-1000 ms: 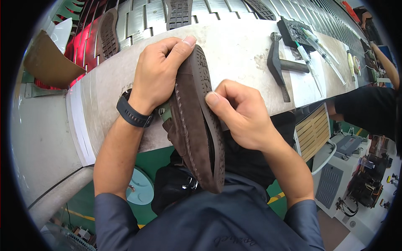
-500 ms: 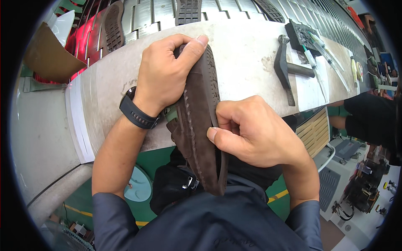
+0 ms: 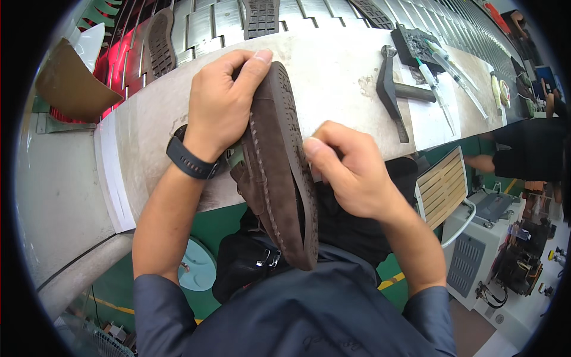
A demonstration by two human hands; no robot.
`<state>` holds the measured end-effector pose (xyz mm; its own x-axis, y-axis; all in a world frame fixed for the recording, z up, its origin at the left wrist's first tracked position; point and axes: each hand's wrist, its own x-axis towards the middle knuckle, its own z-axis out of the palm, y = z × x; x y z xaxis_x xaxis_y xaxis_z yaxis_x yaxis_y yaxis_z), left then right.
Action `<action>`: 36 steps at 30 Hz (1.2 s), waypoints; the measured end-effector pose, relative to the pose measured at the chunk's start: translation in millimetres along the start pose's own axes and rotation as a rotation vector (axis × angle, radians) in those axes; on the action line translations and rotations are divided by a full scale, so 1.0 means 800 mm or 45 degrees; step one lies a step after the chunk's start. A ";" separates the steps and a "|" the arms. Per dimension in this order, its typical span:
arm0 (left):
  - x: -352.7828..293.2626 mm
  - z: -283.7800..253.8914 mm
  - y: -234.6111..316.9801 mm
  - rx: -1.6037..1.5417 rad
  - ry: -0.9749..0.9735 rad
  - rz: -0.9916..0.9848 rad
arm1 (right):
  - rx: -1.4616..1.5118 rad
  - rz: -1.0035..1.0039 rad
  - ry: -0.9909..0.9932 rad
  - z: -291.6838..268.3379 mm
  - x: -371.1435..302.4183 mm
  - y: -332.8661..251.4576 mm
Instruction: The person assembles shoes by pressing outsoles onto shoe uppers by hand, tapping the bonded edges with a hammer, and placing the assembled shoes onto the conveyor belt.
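Note:
A brown suede shoe with stitching along its side stands nearly upright before me, heel up and toe down toward my lap. My left hand, wearing a black watch, is closed round the heel end. Toward the toe, a dark gap shows between the upper and the thick textured sole. My right hand is beside the sole's outer edge, thumb and curled fingers drawn together. Whether the fingertips touch the sole or pinch anything small is hard to make out.
On the white worktable lie a hammer, a dark block and syringes. Several loose soles rest on the metal conveyor behind. A slatted seat stands at right, near another person's arm.
My right hand has come off the gap by the sole and moved up to its outer edge. The shoe and my left hand have shifted slightly left in the picture.

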<state>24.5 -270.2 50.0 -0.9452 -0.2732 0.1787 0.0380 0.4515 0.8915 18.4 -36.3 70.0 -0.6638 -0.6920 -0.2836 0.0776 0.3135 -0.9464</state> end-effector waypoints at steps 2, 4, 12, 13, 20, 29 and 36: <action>-0.011 -0.008 0.003 0.001 -0.076 0.013 | -0.544 -0.529 0.574 -0.012 -0.016 0.025; -0.039 -0.009 0.005 0.316 -0.010 0.495 | -0.949 -0.807 0.882 -0.059 -0.016 0.038; -0.150 -0.003 0.016 0.161 -0.231 0.440 | -1.419 -0.406 0.378 -0.168 -0.013 0.027; -0.153 0.002 0.012 0.157 -0.172 0.433 | -1.333 -0.437 0.370 -0.160 -0.012 0.022; -0.153 0.013 0.004 0.121 -0.019 0.441 | -0.748 -0.672 0.473 -0.057 -0.075 0.038; -0.152 0.016 -0.002 0.104 0.018 0.471 | 0.121 -0.673 0.080 0.016 -0.143 0.010; -0.150 0.010 0.000 0.138 -0.023 0.489 | -0.115 -0.671 -0.143 -0.011 -0.096 -0.020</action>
<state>135.1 -230.7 25.3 -0.8744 -0.0520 0.4824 0.3565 0.6054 0.7116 61.1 17.5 108.5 -0.5118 -0.8340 0.2061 -0.3116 -0.0434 -0.9492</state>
